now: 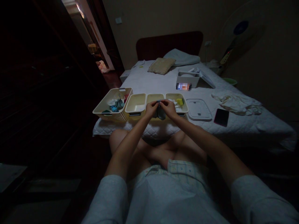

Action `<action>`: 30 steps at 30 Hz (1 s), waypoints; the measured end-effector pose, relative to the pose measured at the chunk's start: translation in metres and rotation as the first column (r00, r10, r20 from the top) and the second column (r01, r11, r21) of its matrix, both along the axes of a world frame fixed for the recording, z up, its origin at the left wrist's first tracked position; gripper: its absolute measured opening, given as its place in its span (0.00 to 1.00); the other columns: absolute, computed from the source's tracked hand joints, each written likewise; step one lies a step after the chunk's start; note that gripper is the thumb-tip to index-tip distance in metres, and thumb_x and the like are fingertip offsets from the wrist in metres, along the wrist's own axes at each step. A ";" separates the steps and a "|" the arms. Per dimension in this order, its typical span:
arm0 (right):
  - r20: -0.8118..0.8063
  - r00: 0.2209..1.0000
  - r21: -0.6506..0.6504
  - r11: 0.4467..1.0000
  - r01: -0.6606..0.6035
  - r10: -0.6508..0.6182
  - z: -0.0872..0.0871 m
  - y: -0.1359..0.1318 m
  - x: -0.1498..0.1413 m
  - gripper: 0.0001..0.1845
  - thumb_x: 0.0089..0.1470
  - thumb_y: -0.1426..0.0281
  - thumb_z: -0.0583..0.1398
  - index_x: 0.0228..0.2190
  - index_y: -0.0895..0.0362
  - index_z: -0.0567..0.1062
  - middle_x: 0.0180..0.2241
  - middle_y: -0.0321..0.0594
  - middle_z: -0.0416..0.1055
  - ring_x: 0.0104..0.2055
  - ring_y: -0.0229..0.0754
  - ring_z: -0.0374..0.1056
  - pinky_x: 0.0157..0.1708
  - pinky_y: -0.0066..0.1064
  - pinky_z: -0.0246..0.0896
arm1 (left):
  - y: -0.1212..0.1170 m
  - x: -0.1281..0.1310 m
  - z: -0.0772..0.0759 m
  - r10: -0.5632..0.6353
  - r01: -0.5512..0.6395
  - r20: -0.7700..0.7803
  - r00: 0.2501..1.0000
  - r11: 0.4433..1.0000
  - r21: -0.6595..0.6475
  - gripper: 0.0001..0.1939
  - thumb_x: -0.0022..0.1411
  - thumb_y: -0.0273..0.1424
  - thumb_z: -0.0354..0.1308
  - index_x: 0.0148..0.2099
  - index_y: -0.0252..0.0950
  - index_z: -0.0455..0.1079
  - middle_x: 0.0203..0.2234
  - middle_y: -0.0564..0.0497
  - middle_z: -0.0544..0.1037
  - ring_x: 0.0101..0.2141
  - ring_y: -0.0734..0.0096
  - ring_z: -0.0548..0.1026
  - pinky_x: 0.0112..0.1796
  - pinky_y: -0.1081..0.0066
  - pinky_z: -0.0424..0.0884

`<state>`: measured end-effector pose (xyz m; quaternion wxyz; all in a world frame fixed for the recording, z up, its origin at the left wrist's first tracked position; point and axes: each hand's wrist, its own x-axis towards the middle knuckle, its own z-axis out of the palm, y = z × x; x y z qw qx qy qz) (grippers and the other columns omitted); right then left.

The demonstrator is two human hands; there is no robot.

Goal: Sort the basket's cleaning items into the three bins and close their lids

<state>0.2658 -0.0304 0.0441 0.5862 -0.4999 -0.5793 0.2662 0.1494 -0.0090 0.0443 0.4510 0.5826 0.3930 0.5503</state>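
Observation:
My left hand [151,109] and my right hand [168,108] meet above the front edge of the bed. Between them hangs a small grey sock [161,114], pinched at its top edge by the fingers of both hands. Right behind the hands is the middle cream bin [155,97], partly hidden by them. To its left stands another cream bin [136,101] with a pale inside. The right cream bin [187,107] holds white cloth and a yellow piece [179,101]. At the far left, a perforated cream basket [112,116] holds white, grey, blue and red items.
Right of the bins lie a white lid [199,109], a dark phone [221,117] and crumpled cloth [238,104]. Farther back are a grey box [187,80], with a pixelated patch before it, and a beige pillow [161,65]. A fan [240,28] stands at right.

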 end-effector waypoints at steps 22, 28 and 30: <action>0.195 0.977 -0.013 0.997 -0.081 0.082 0.002 0.001 -0.002 0.18 0.54 0.59 0.51 0.28 0.58 0.74 0.31 0.42 0.72 0.36 0.42 0.67 0.40 0.35 0.61 | 0.002 -0.009 -0.002 0.080 -0.071 -0.130 0.988 0.995 0.077 0.07 0.44 0.23 0.51 0.28 0.33 0.69 0.24 0.52 0.73 0.29 0.70 0.69 0.36 0.70 0.64; 0.233 0.969 0.079 0.995 0.061 -0.078 -0.008 0.003 0.014 0.19 0.45 0.62 0.60 0.39 0.58 0.71 0.41 0.46 0.67 0.45 0.47 0.63 0.46 0.41 0.60 | 0.003 -0.020 0.006 0.157 -0.159 -0.083 0.984 0.987 -0.017 0.04 0.44 0.24 0.49 0.22 0.35 0.64 0.18 0.55 0.66 0.27 0.72 0.65 0.31 0.73 0.60; 0.229 0.970 0.074 0.995 0.071 -0.086 -0.011 0.005 0.020 0.23 0.43 0.62 0.62 0.42 0.57 0.69 0.45 0.48 0.66 0.49 0.48 0.61 0.49 0.43 0.57 | 0.003 -0.022 0.010 0.150 -0.153 -0.051 0.987 0.986 -0.067 0.03 0.44 0.24 0.49 0.21 0.35 0.62 0.17 0.55 0.64 0.27 0.72 0.64 0.30 0.73 0.59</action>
